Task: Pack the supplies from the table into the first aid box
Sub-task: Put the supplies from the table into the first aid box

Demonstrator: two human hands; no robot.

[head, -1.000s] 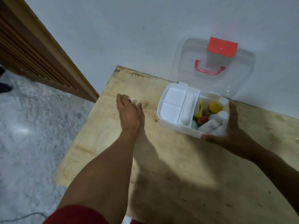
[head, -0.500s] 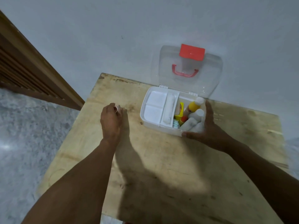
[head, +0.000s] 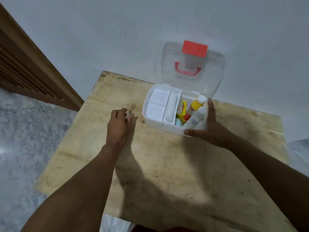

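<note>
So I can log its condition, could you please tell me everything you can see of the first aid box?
The first aid box is white plastic, rectangular with rounded corners, resting open on the wooden table. Its clear lid, with a red latch and red handle, stands up against the wall. A white divided tray fills its left side; a yellow bottle and white ones fill the right. The right hand touches its near right corner.

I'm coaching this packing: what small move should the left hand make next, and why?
Probably carry the left hand, which pinches a small white item, rightward over the first aid box and release it there: the lid stands open and the right hand rests on its right side.
</note>
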